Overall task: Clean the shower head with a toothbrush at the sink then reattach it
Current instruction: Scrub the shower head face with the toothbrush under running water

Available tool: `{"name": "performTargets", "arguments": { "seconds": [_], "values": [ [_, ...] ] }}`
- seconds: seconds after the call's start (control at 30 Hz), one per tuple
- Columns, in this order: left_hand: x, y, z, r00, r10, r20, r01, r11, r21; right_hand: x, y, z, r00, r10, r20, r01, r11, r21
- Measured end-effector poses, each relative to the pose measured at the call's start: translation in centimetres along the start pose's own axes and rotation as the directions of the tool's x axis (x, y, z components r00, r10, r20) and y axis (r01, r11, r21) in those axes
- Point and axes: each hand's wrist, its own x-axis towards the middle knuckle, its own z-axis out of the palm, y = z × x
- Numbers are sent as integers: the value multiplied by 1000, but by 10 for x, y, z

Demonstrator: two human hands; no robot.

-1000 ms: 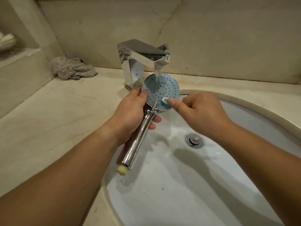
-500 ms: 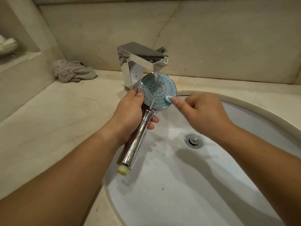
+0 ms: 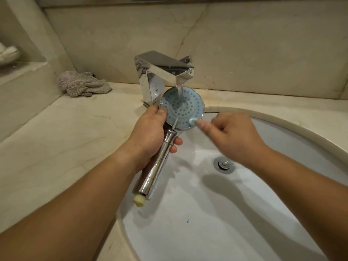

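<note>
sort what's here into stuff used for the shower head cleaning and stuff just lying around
In use: shower head, gripped by the left hand; toothbrush, pinched by the right hand; running faucet; sink.

Lying about: crumpled grey cloth on the counter; pale bundle on the left ledge.

1. One tap [image 3: 163, 72], running, behind the sink [image 3: 282, 125].
2. One shower head [image 3: 181, 108], right under the tap.
3. One toothbrush [image 3: 192, 120], just below the tap.
4. Two hands: left [image 3: 148, 132] and right [image 3: 231, 136], both in front of the tap.
5. One drain [image 3: 224, 164], below and right of the tap.
6. One cloth [image 3: 82, 85], left of the tap.
</note>
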Motion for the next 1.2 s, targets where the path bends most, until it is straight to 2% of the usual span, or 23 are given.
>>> {"name": "performTargets", "arguments": {
  "seconds": [0.07, 0.17, 0.3, 0.4, 0.5, 0.63, 0.73, 0.87, 0.97, 1.1, 1.2],
  "values": [
    [0, 0, 1, 1000, 3, 1, -3, 1000, 5, -1, 0, 5, 998, -26, 49, 28, 999, -33],
    [0, 0, 0, 1000, -2, -21, 2, 1000, 14, 2, 3, 2, 998, 38, -56, -35, 997, 62],
    [-1, 2, 1, 1000, -1, -10, 1, 999, 45, -2, 0, 7, 1000, -16, 10, 16, 1000, -5],
    [-3, 2, 1, 1000, -5, -9, 5, 999, 53, 1, 2, 3, 996, 49, -80, -41, 994, 98],
    [-4, 3, 1, 1000, 4, -3, -4, 995, 99, -1, 1, 5, 1000, 2, 0, -2, 1000, 22],
    [-5, 5, 1, 1000, 2, -5, -1, 995, 100, 2, 8, 3, 994, 55, -99, -45, 994, 101],
    [-5, 6, 1, 1000, 0, -11, 1, 994, 110, -1, 4, 7, 999, 5, -36, -3, 999, 52],
    [-5, 5, 0, 1000, -5, -13, 6, 994, 111, 3, 8, 2, 989, 99, -108, -84, 988, 133],
    [-4, 4, 1, 1000, 4, -9, -3, 993, 119, 0, 3, 2, 999, 36, -20, -35, 996, 78],
    [-4, 3, 0, 1000, 6, 5, -7, 991, 133, 4, 7, -3, 989, 91, -115, -75, 988, 138],
    [-4, 2, 0, 1000, 15, 12, -17, 985, 171, 1, 3, 0, 999, 47, -14, -46, 995, 91]
  ]
}}
